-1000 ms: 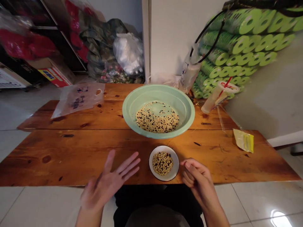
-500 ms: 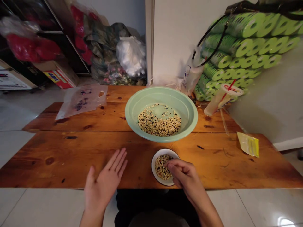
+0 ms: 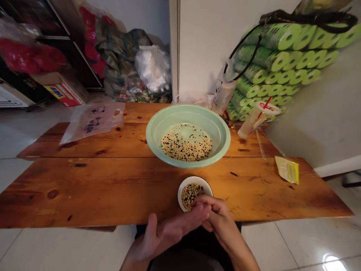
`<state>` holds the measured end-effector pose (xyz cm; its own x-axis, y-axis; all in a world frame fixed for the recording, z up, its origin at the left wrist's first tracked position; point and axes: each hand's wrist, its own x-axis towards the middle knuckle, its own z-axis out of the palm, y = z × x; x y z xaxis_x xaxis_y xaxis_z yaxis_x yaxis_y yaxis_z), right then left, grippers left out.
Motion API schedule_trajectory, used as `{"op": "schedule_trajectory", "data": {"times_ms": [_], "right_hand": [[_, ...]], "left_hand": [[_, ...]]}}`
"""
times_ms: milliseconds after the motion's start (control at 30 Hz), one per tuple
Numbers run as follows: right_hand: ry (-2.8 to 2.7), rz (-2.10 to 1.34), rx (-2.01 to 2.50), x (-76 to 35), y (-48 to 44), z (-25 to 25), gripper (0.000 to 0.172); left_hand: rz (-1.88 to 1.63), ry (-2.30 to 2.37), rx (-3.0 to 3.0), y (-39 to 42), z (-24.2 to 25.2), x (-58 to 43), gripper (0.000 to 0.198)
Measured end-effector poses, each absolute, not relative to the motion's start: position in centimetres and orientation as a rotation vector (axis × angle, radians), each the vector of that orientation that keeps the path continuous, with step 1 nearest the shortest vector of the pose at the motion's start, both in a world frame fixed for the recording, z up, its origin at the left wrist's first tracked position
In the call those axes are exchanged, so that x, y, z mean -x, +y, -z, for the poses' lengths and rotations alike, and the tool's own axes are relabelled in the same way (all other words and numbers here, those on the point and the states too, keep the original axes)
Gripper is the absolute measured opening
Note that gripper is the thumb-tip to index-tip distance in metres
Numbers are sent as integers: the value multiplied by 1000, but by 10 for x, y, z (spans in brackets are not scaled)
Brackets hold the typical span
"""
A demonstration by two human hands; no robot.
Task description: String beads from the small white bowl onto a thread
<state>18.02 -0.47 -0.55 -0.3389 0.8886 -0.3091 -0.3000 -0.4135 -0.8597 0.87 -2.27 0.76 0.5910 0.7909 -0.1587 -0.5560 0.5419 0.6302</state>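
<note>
A small white bowl [image 3: 184, 184] of pale and dark beans sits at the near edge of the wooden table [image 3: 113, 184]. My right hand [image 3: 218, 218] rests over its near rim with fingers pinched together; what they hold is hidden. My left hand [image 3: 166, 233] lies palm up just left of it, fingers stretched out and touching the right hand below the bowl. Behind stands a large mint-green basin [image 3: 160, 128] with many mixed beans in its bottom.
A clear plastic bag [image 3: 91, 120] lies at the table's back left. A tipped drink cup with a red straw [image 3: 258, 118], a yellow packet [image 3: 287, 169] and stacked green rolls [image 3: 276, 64] are at the right. Bags and boxes crowd the floor behind.
My left hand swung from the table's left side in under the small bowl, palm up. My right hand moved onto the bowl, then drew back to its near rim, meeting the left.
</note>
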Motion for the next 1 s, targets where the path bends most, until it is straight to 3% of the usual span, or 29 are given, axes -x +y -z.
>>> {"op": "schedule_trajectory", "data": {"times_ms": [167,300,367,467,633,767,867,1000], "right_hand": [[-1043,-1639,1184,-181,-5,0,29],[-1176,-1367,1288,-181,-8,-8,28],[-1238,-1288,1302,-180,-9,-10,27],[-1262,-1353,1279,-178,-8,-9,30],[-1252,-1503,1269,-176,-5,-4,35],[-1225,-1514,1239,-180,-6,-3,34],[-1210,-1498,1235,-186,-7,-1,33],[-1150,-1462,1262,-196,-8,3,30]], "left_hand": [[-1237,627,-892,-38,1,-3,55],[-1360,1030,-1091,-54,-2,-11,83],[-1233,1249,-1074,-56,-5,-19,95],[-904,1313,-933,-50,-5,-23,96],[-778,1287,-987,-43,3,-11,68],[-1050,1180,-1149,-58,2,-4,47],[-1254,965,-1098,-68,-6,1,55],[-1149,1122,-816,-61,-18,20,84]]}}
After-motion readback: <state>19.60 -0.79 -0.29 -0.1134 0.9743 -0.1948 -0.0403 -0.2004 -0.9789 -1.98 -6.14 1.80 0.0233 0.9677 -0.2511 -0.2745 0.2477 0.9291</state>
